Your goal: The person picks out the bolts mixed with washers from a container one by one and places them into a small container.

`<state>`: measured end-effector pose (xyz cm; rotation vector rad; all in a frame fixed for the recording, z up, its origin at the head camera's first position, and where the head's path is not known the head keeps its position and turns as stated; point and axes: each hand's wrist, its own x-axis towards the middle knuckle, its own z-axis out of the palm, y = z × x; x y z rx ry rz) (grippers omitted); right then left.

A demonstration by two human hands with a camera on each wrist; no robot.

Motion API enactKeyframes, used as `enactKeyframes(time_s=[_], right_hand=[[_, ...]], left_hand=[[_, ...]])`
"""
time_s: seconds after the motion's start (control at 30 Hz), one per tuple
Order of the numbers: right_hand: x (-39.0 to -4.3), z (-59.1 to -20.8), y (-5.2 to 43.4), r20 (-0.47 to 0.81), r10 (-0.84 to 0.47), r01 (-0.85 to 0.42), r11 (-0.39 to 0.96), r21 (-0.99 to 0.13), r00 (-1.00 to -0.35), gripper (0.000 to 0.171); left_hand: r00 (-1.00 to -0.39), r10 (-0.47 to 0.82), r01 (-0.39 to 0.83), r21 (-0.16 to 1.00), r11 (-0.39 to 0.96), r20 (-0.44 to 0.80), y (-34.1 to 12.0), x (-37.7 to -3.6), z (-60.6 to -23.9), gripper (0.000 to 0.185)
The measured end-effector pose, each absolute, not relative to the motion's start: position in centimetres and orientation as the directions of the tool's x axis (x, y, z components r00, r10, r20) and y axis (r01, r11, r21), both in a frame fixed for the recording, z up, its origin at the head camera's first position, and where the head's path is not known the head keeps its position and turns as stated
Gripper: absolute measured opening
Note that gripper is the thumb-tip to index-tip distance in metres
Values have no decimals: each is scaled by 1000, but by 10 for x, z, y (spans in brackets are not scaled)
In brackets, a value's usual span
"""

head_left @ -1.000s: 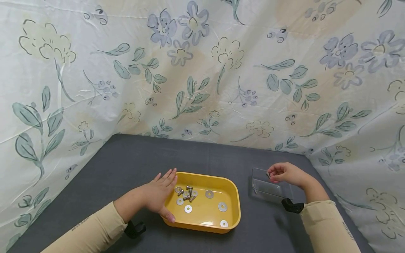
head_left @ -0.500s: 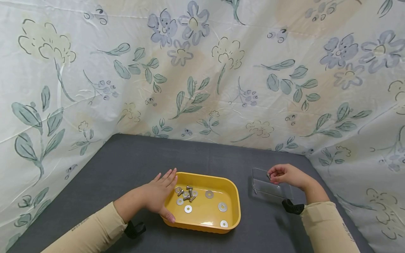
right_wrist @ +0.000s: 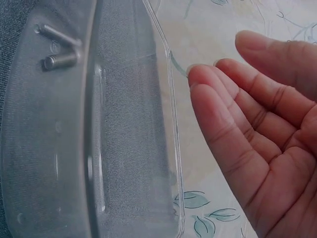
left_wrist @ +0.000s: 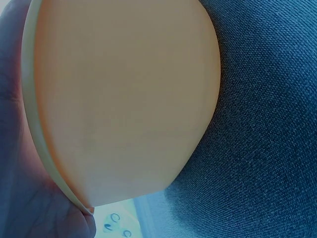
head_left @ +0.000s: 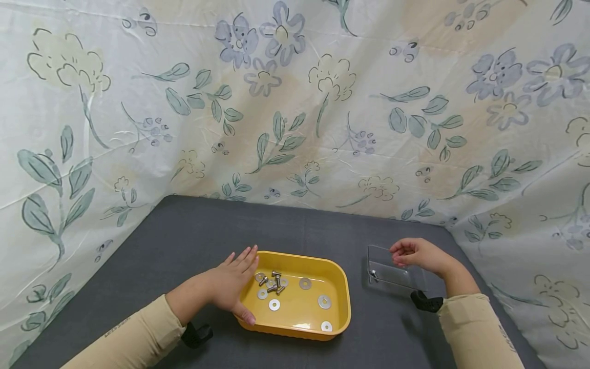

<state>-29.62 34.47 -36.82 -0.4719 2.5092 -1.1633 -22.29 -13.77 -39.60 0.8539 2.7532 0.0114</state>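
Her left hand [head_left: 229, 290] lay flat against the yellow tray [head_left: 338, 300], while the right hand [head_left: 417, 253] hung open and empty over the clear box [head_left: 389, 271].

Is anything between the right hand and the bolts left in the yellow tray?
Only the tray's low wall. The right hand hovers open over the clear box; the bolts lie uncovered in the yellow tray, with bare table between. The left hand stays outside its far rim.

Right hand [head_left: 417, 252] fingers now uncurl, empty; small silver metal bolt [head_left: 373, 277] lies in clear plastic rectangular tray [head_left: 392, 279] below it.
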Motion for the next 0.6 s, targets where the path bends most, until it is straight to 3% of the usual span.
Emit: enactKeyframes(time_s=[0.6], right_hand=[[-302, -351, 331, -156, -426, -158, 612, -775, -891, 35]], left_hand=[[-796, 553, 549, 92, 831, -246, -137, -223, -395, 134]])
